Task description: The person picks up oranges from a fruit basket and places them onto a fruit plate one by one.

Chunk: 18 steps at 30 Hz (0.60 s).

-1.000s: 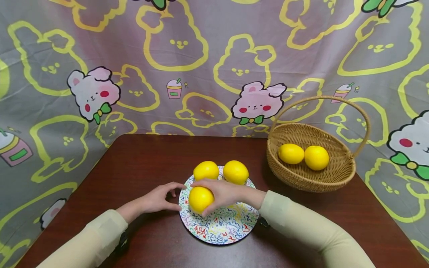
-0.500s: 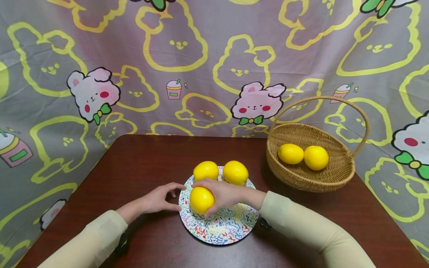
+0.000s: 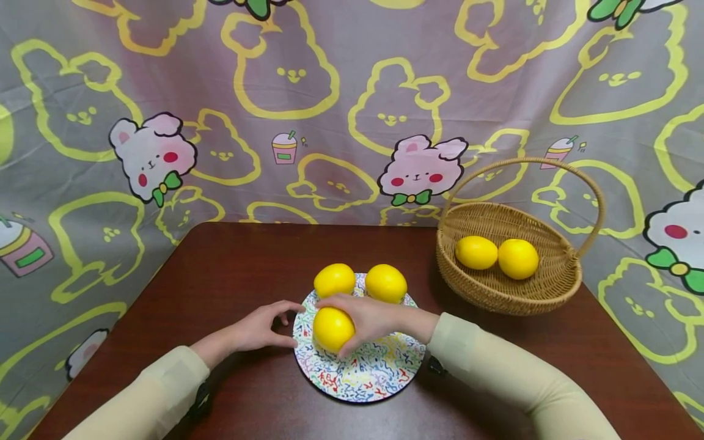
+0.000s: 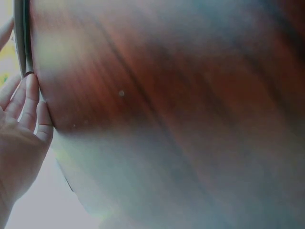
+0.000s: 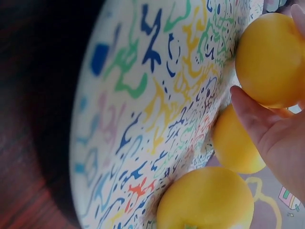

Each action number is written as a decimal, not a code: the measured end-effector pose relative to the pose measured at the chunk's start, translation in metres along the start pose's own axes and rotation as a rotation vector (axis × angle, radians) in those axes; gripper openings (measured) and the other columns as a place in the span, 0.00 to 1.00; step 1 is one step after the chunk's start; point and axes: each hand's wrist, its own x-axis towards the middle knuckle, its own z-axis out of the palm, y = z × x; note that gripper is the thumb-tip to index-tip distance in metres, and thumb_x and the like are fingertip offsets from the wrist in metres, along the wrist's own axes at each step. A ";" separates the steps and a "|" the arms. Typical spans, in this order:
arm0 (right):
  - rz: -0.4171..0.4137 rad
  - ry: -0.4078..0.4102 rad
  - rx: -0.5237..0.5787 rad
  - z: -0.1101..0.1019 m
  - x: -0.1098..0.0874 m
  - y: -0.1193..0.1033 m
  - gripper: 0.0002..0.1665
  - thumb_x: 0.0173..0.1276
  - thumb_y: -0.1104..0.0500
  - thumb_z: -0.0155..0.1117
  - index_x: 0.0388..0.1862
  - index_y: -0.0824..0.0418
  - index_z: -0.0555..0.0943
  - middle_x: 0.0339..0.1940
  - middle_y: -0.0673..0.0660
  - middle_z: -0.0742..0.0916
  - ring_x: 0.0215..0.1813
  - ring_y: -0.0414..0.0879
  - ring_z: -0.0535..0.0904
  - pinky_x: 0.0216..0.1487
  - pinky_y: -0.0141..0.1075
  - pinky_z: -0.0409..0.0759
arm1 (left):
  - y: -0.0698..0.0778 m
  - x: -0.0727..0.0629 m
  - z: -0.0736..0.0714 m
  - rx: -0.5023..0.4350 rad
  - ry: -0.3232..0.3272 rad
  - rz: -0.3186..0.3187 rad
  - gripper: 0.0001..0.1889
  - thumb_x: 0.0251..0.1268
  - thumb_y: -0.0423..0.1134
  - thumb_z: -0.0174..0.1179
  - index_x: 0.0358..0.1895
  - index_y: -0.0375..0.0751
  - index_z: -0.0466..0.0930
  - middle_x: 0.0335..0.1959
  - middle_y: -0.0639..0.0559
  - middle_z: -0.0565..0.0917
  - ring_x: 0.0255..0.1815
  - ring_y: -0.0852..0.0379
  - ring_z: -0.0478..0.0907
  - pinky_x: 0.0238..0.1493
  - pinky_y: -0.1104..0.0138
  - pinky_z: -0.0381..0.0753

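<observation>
Yellow fruit (image 3: 333, 330) was grasped in right hand (image 3: 370, 319) at left of plate (image 3: 363, 373); left hand (image 3: 254, 328) lay unclenched. Step seemed positioning; next move likely called for steady grip.

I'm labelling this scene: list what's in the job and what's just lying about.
In the job: right hand, gripped lemon, left hand, patterned plate, two plate lemons; probably wicker basket, two basket lemons.

Seemingly just surroundings: wood table, rabbit-print backdrop.
</observation>
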 end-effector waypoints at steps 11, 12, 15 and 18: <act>-0.017 -0.001 -0.040 -0.003 -0.005 0.001 0.57 0.48 0.44 0.81 0.74 0.49 0.61 0.69 0.46 0.71 0.61 0.41 0.70 0.61 0.42 0.67 | -0.001 -0.001 0.001 -0.009 -0.004 -0.010 0.35 0.52 0.54 0.72 0.63 0.48 0.72 0.53 0.57 0.76 0.44 0.55 0.70 0.44 0.63 0.73; -0.018 -0.002 -0.042 -0.003 -0.005 0.001 0.57 0.48 0.44 0.81 0.74 0.49 0.61 0.69 0.46 0.70 0.61 0.41 0.70 0.61 0.42 0.67 | -0.001 -0.001 0.001 -0.013 -0.005 -0.011 0.34 0.52 0.53 0.72 0.63 0.49 0.72 0.52 0.57 0.76 0.44 0.55 0.70 0.44 0.62 0.73; -0.022 0.003 -0.043 -0.003 -0.005 0.002 0.57 0.49 0.43 0.80 0.74 0.49 0.61 0.69 0.46 0.70 0.62 0.41 0.69 0.61 0.42 0.67 | -0.001 0.000 0.001 -0.016 -0.007 -0.007 0.34 0.53 0.53 0.72 0.63 0.48 0.72 0.52 0.57 0.76 0.44 0.54 0.70 0.44 0.62 0.73; -0.022 0.006 -0.036 -0.003 -0.006 0.002 0.57 0.49 0.43 0.80 0.74 0.51 0.61 0.69 0.47 0.70 0.63 0.42 0.68 0.61 0.43 0.67 | -0.001 0.000 0.001 -0.015 -0.007 0.001 0.34 0.53 0.52 0.73 0.63 0.48 0.73 0.51 0.57 0.76 0.44 0.54 0.70 0.44 0.61 0.72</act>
